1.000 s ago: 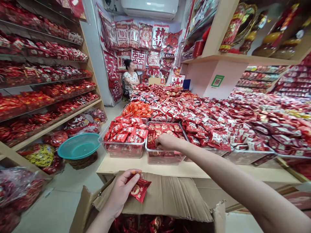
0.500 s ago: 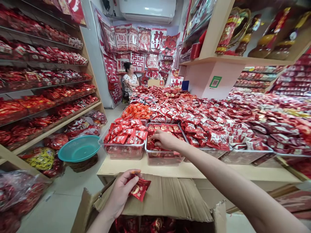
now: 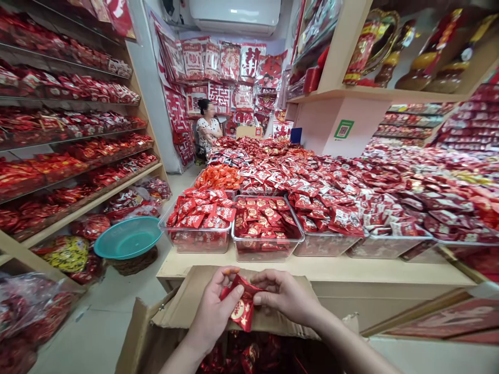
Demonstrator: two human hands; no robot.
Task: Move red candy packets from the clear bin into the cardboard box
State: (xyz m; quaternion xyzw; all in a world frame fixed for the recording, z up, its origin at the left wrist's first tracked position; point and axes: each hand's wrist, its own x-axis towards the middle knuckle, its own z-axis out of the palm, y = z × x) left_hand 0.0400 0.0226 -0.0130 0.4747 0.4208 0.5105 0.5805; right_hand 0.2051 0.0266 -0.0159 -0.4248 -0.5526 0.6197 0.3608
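since the earlier frame, the right hand (image 3: 286, 296) has moved from the middle front bin (image 3: 268, 252) to the red packet (image 3: 241, 311); the left hand (image 3: 218, 301) retains its hold on that packet. clock positions below take the packet as centre, as seen by the wearer.

the display counter (image 3: 343, 271) extends toward 12 o'clock and bears clear bins filled with wrapped packets. the shelf rack (image 3: 91, 204) stands at 10 o'clock. the open carton (image 3: 187, 296) sits below the hands, toward 6 o'clock, with more red packets inside. the teal basin (image 3: 128, 241) is at 10 o'clock, near the rack. the left front bin (image 3: 198, 242), at 11 o'clock, is heaped above its rim; the middle front bin, at 1 o'clock, is filled lower at its near edge.

the left hand, at 9 o'clock, grasps the packet between thumb and fingers. the right hand, at 3 o'clock, curves its fingers at the packet's upper edge; whether it grips cannot be determined. the packet is located above the carton, between both hands.
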